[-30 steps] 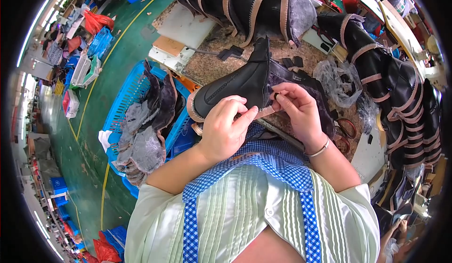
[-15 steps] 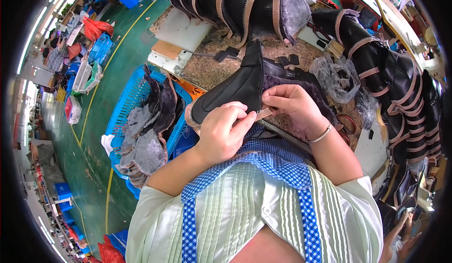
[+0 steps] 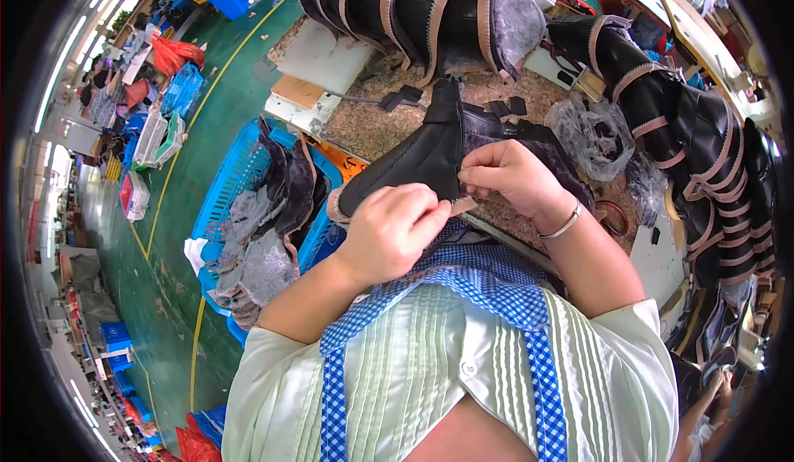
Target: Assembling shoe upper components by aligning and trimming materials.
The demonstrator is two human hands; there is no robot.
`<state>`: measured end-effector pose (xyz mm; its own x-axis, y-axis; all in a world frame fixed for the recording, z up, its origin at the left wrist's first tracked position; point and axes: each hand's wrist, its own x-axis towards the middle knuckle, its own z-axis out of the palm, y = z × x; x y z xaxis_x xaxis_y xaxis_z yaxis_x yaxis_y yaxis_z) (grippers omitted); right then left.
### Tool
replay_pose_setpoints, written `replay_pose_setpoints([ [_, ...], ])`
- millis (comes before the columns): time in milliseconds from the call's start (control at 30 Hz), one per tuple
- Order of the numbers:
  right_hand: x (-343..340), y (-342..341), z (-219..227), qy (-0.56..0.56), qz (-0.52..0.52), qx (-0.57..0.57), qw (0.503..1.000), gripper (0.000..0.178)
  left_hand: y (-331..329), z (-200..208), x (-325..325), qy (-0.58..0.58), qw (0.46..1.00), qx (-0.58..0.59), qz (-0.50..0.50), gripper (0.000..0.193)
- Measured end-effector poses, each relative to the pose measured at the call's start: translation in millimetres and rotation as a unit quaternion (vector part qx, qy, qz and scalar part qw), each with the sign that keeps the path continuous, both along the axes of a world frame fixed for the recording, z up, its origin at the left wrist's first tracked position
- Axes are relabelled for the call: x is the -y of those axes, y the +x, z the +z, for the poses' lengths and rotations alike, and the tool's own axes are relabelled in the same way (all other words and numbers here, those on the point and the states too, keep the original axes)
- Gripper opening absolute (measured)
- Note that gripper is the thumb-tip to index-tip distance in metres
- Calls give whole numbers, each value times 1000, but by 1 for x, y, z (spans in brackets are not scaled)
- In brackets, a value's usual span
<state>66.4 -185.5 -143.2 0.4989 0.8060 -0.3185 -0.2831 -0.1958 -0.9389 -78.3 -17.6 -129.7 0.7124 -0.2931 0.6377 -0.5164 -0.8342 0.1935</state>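
A black leather boot upper with fuzzy purple-grey lining lies across the near edge of the worktable. My left hand is closed on its near edge, thumb and forefinger pressed together next to a tan edging strip. On the right, my right hand pinches the upper's edge beside the lining, fingertips close to those of my left hand. The exact spot under the fingertips is hidden. Small black pieces lie on the table just beyond the upper.
A long row of black lined uppers spans the table's far side, and more stack at right. Clear plastic bags and red-handled scissors lie right of my hand. A blue basket of lined pieces stands at left.
My right hand's fingers have curled in and shifted slightly at the upper's edge. My left hand keeps its grip in nearly the same place.
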Motion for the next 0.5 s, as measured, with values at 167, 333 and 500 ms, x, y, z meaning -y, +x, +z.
replay_pose_setpoints([
  [167, -4, 5, -4, -17, -31, 101, 994, 15, 11, 6, -15, -41, 984, 121, 122, 17],
  [333, -12, 8, 4, 13, -53, 308, 950, 19, 0, -18, 9, 5, 982, 179, -60, 20],
  [500, -14, 7, 7, 6, -57, 281, 958, 20, 15, -45, 7, -425, 862, -271, 54, 22],
])
